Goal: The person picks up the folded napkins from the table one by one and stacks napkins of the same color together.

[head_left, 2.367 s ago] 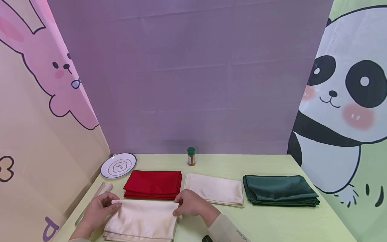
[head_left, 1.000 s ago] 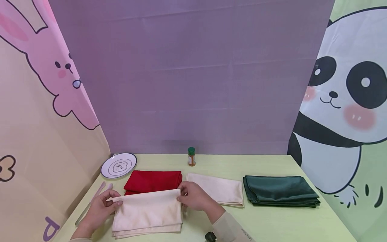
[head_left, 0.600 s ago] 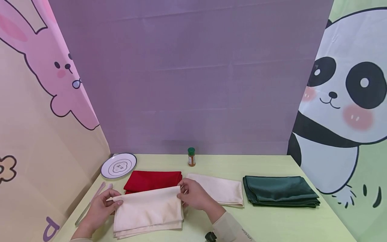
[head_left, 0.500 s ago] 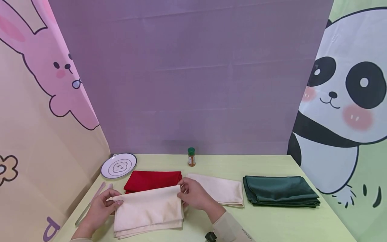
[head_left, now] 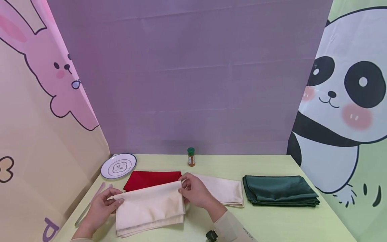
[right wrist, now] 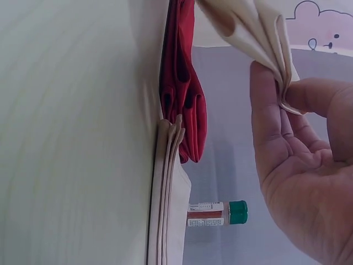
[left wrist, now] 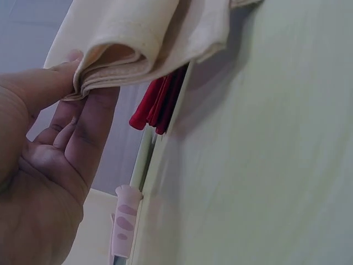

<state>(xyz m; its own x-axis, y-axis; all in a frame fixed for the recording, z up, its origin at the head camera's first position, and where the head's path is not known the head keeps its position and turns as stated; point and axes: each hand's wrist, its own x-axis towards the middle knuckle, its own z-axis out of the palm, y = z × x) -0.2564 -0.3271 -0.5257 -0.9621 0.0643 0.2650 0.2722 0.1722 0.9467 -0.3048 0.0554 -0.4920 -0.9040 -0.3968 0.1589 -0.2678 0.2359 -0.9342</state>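
Observation:
A folded cream cloth [head_left: 151, 205] hangs tilted between my two hands, its right end higher than its left. My left hand [head_left: 102, 206] pinches the upper left corner between thumb and fingers, and the left wrist view shows the layered folds [left wrist: 118, 63] there. At the upper right corner my right hand [head_left: 195, 191] pinches the cloth the same way, thumb against fingers in the right wrist view. Behind it lies a folded red cloth [head_left: 152, 179], its front part hidden by the cream one. The held cloth's lower edge hangs close over the table.
A second folded cream cloth [head_left: 223, 190] and a folded dark green cloth [head_left: 281, 190] lie to the right. At the back stand a green-capped spice jar [head_left: 191, 157] and a white plate [head_left: 118, 166]. Pink-handled utensils [left wrist: 127, 221] lie by the left edge.
Both hands have brought the held cream cloth forward and up, away from me, the right corner rising more. It now covers the front of the red cloth.

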